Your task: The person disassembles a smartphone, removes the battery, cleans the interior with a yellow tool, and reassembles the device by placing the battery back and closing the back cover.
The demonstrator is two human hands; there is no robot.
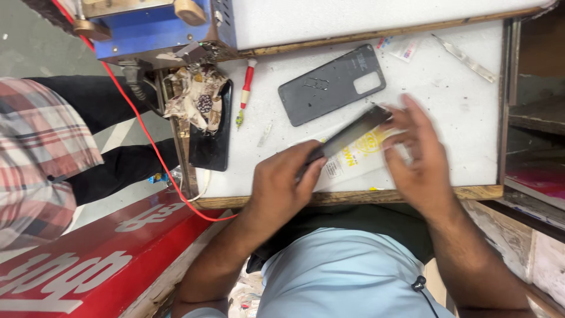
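A dark phone (351,134) is held edge-on between both hands over a white work surface (453,88). My left hand (282,179) grips its near end with fingers curled around it. My right hand (421,159) holds the far end, blurred by motion. Under the phone lies a clear packet with yellow print (359,156). A dark grey phone back cover (331,84) with a camera cut-out lies flat just beyond the hands.
A red-handled screwdriver (246,88) lies left of the cover. A black phone (212,138) with a patterned cloth (197,97) sits at the table's left edge. Metal tweezers (465,58) lie far right. A blue machine (150,26) and a red cable (147,138) stand left. A person in a plaid shirt (35,153) stands nearby.
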